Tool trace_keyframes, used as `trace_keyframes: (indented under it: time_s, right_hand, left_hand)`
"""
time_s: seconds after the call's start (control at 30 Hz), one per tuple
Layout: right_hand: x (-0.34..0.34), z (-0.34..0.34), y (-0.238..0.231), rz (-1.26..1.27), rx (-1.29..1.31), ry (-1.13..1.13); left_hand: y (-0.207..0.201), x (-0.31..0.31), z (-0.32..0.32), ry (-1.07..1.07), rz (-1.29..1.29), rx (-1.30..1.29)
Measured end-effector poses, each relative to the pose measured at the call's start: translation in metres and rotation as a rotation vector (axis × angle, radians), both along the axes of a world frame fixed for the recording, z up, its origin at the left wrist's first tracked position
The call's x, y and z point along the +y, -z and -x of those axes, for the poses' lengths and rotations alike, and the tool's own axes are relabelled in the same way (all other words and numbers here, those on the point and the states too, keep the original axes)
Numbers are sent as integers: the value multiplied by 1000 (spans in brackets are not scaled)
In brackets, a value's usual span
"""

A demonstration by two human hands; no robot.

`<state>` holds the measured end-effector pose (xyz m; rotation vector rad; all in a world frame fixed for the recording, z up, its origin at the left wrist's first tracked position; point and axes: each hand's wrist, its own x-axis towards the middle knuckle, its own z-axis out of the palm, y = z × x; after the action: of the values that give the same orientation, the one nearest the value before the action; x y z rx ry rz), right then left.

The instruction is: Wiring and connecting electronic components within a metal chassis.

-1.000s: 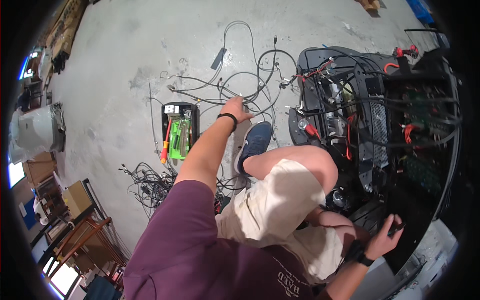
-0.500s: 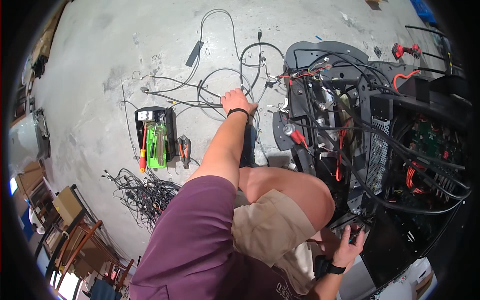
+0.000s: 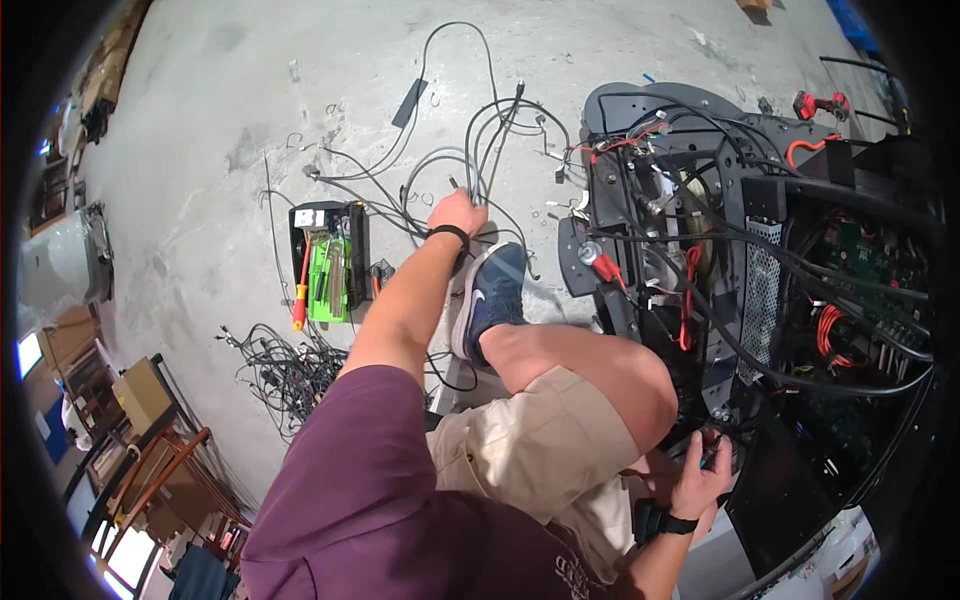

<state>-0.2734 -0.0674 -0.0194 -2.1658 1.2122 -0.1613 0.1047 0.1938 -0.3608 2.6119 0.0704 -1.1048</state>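
My left hand [image 3: 458, 212] is closed on a bundle of black and grey cables [image 3: 473, 165] just above the concrete floor. Their loops spread over the floor beyond it, and the fingers partly hide the grip. At the lower right, my right hand [image 3: 700, 478] is closed around a small dark tool with a bit of teal, mostly hidden by the fingers. That hand is beside an opened machine [image 3: 765, 290] with a dark frame, wires and a green circuit board.
Left of my arm lies a black toolbox [image 3: 357, 255] with green inserts and a red-yellow screwdriver [image 3: 300, 305]. A tangled cable heap [image 3: 290, 375] lies nearer. My shoe [image 3: 495, 295] is just below my left hand. A red power tool [image 3: 822, 105] stands at the far right.
My left hand has drawn back toward me and slightly left, pulling the cable loops along. My shoe has come into fuller view. The right hand stays near the machine with its tool.
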Motion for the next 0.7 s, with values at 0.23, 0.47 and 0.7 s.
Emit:
trace_keyframes:
  time_s: [0.23,0.47,0.7]
  right_hand:
    - [3,-8,2,-2,6,-103]
    - [3,-10,6,-27,-4,-117]
    - [5,-14,6,-42,-3,-130]
  left_hand:
    - [-2,75,28,444,29,107]
    - [-11,109,60,824,59,-90]
    - [21,73,74,947,103,-568]
